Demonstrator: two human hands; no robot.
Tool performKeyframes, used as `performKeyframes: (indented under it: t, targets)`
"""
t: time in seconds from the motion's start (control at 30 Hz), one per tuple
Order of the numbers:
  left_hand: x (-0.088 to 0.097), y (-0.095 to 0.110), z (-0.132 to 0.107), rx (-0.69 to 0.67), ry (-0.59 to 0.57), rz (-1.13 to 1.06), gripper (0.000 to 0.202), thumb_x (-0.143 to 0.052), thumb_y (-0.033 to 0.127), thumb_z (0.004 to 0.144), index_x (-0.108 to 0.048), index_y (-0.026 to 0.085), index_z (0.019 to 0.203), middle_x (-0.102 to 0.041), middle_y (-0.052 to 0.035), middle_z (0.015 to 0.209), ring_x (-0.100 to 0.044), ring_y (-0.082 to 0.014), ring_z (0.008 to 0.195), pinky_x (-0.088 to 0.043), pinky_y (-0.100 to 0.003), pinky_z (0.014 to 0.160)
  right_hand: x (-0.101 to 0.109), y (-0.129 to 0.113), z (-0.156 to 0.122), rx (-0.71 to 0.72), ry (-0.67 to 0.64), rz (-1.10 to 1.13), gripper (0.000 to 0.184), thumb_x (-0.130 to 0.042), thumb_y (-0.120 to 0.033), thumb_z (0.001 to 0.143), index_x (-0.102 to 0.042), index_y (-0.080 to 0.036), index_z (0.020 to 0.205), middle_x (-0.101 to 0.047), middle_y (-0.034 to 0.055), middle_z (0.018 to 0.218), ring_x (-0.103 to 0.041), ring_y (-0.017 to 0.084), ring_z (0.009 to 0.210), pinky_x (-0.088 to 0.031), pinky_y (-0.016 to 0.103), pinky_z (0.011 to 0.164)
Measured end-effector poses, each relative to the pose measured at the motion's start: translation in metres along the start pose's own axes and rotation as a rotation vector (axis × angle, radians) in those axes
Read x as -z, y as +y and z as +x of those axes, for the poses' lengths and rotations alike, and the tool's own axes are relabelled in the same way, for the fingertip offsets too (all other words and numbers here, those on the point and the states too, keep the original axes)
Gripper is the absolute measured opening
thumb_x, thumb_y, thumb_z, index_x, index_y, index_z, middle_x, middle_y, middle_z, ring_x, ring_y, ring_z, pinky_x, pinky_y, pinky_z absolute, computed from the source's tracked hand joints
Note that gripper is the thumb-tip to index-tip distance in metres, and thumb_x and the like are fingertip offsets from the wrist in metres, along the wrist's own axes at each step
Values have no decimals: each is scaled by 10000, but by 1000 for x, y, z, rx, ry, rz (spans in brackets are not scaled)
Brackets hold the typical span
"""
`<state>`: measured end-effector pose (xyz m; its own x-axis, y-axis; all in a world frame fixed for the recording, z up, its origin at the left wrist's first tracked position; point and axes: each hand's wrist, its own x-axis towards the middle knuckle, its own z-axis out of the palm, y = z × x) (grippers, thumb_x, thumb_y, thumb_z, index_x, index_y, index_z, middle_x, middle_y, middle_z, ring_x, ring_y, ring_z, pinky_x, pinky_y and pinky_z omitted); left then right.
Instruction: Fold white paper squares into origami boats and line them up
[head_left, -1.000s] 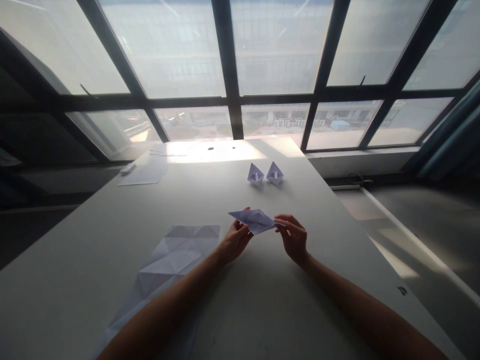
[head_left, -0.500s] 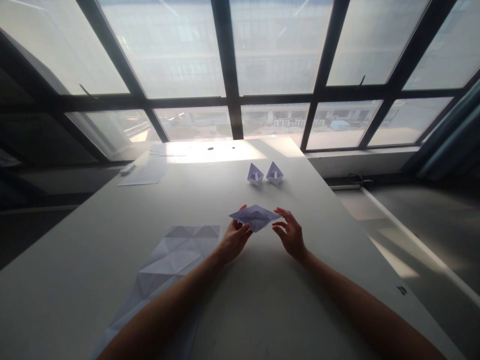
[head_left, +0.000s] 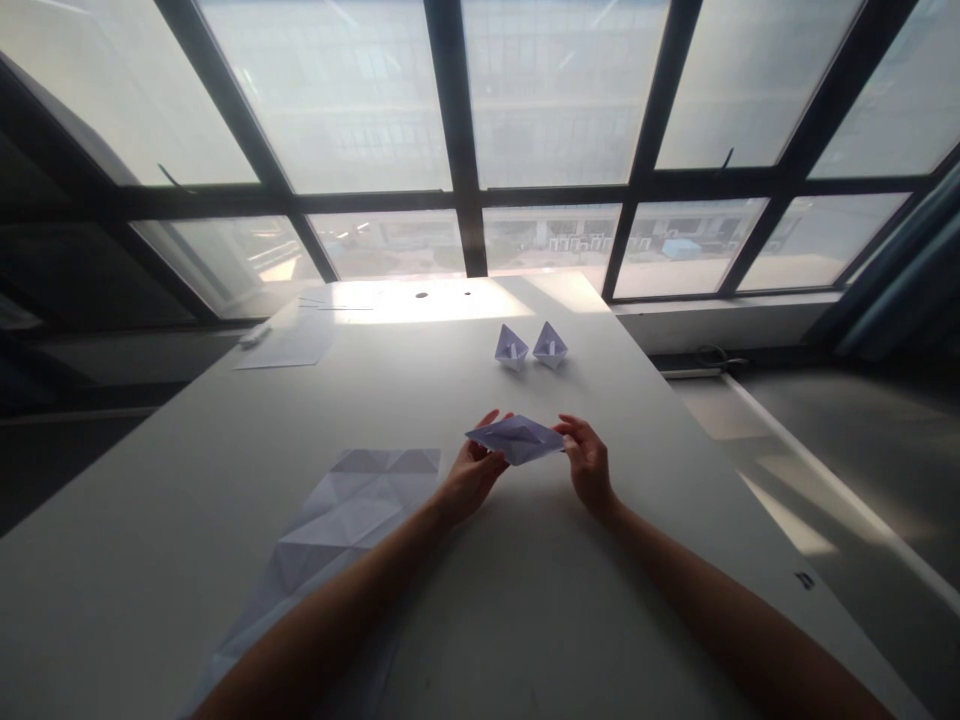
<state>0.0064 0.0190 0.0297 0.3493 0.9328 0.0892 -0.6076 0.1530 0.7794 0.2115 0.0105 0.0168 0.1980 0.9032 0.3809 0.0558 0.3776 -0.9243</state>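
Left hand (head_left: 472,480) grips the folded paper (head_left: 523,440) at its left side; right hand (head_left: 588,465) pinches its right tip, above the white desk (head_left: 397,390). Beyond stand two paper boats (head_left: 550,350). A creased sheet (head_left: 352,508) lies left. A dark mark (head_left: 804,580) near the desk's right edge is illegible.

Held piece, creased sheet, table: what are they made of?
Held piece: matte white paper, going by thin edges and sharp folds.
Creased sheet: likely the same; triangular creases, no shine.
Table: smooth white top, perhaps laminate; bright glare at its far end.
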Motion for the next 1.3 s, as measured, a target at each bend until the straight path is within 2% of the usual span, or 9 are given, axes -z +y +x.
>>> performKeyframes:
  t: [0.13,0.3,0.37,0.47,0.6,0.77,1.0,1.3]
  targets:
    - [0,1,0,17,0,-15,724,-817,192,751,-480,271,1387,-450,-113,1485,-412,-327,1363,-323,-505,1121,0,-1,-1,19,-19,0,314,-517,-361,921,-594,-201,1180,-671,80,1018,-635,217,923,-532,372,792]
    - [2,2,0,43,5,-40,690,-797,206,773,-485,272,1385,-532,-97,1406,-468,-307,1316,-359,-470,1098,1,-1,-3,94,-202,46,542,-660,-460,850,-520,-214,1312,-616,132,1213,-593,264,1113,-533,374,842]
    - [3,2,-1,57,-7,-40,669,-780,214,792,-483,265,1389,-548,-99,1383,-491,-300,1292,-379,-459,1079,0,-1,-3,109,-260,34,622,-743,-437,788,-515,-223,1325,-597,134,1259,-584,273,1140,-530,382,869]
    - [3,2,-1,85,-34,-33,640,-768,221,803,-496,252,1382,-560,-108,1365,-517,-306,1261,-411,-448,1044,-1,-6,-3,124,-308,-38,569,-783,-375,759,-572,-236,1268,-616,112,1234,-592,270,1127,-512,406,923]
    - [4,0,0,106,-51,-15,607,-796,226,774,-554,221,1330,-585,-121,1332,-533,-321,1239,-417,-439,1029,-2,-14,-3,164,-291,-119,432,-768,-335,778,-640,-229,1177,-657,98,1138,-619,264,1061,-515,407,905]
    - [5,-2,1,91,-74,-9,569,-787,219,787,-570,207,1312,-619,-121,1280,-561,-304,1201,-428,-409,1003,-2,-17,-3,183,-277,-136,410,-762,-327,787,-650,-230,1169,-667,95,1123,-630,264,1037,-525,402,872]
    - [3,-2,0,85,-88,1,620,-812,232,759,-558,202,1323,-621,-124,1277,-557,-309,1199,-430,-400,987,-2,-12,-4,175,-284,-132,463,-764,-316,786,-629,-228,1219,-660,99,1161,-623,259,1060,-533,376,861]
    - [4,-2,1,105,-74,10,606,-813,219,755,-573,209,1311,-627,-125,1266,-584,-300,1153,-440,-401,966,-2,-6,-7,81,-287,-70,622,-793,-308,746,-558,-238,1317,-620,115,1269,-622,268,1088,-554,369,848]
